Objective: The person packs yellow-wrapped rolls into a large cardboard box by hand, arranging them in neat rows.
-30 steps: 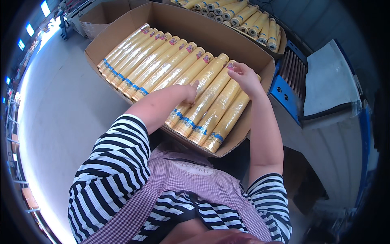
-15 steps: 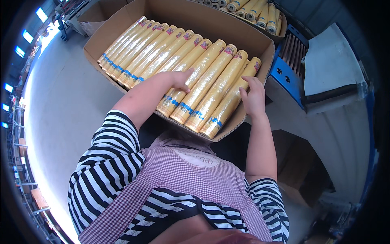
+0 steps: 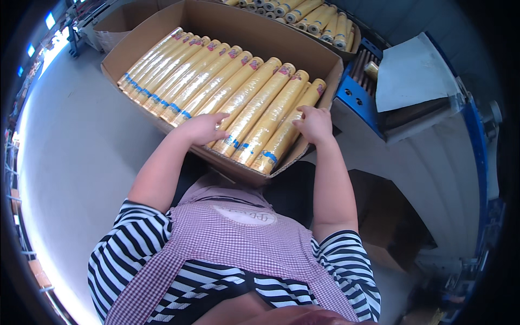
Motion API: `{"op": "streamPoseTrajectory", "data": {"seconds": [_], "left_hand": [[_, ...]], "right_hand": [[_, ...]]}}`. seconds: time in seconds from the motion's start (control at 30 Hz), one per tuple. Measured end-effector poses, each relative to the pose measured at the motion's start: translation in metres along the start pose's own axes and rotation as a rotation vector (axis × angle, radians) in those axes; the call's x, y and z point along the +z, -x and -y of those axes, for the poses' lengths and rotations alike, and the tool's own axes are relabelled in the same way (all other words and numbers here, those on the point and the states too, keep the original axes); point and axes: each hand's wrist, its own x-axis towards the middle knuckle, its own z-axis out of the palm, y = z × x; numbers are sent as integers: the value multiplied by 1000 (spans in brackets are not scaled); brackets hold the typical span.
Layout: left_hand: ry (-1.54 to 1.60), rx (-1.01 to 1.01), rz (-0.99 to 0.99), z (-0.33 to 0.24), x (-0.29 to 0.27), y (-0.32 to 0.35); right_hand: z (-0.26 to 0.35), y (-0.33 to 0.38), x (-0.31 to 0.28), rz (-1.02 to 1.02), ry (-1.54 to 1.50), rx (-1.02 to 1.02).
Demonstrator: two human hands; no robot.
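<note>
**One open brown cardboard carton (image 3: pixel 244 35), one slanting row of shiny yellow film-wrapped tubes (image 3: pixel 216 89), two hands at the near right**

Beyond the carton, stacked with ends facing this way, a second batch of yellow tubes (image 3: pixel 340 31). To the right, a blue metal frame (image 3: pixel 352 105) with dark bars, and just beside it a pale, flat sheet (image 3: pixel 409 73).

Inside the carton, tubes side by side, long axes all running from near left to far right. At the right end of the row, next to the carton's right wall, the rightmost yellow tube (image 3: pixel 284 135), under and to the left of the right fingertips.

Nearer to that tube, the bare right hand (image 3: pixel 317 124), coming in from the right at the upper half. Farther off, a few tubes to the left, the bare left hand (image 3: pixel 200 129), low over the row's near side.

Left thumb and forefinger spread, nothing seen between. Right thumb and forefinger parted on the rightmost tube; cannot tell whether gripping, remaining fingers hidden.

Smallest: a blue printed band (image 3: pixel 269 156) round the tube's near end.
</note>
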Motion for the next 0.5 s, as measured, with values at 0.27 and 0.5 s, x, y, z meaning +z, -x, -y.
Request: {"op": "streamPoseTrajectory", "data": {"seconds": [0.27, 0.5], "left_hand": [[169, 56, -110, 10, 7, -1], [90, 83, -160, 11, 8, 6]], "right_hand": [[9, 3, -4, 74, 1, 96], [17, -11, -20, 230, 18, 47]]}}
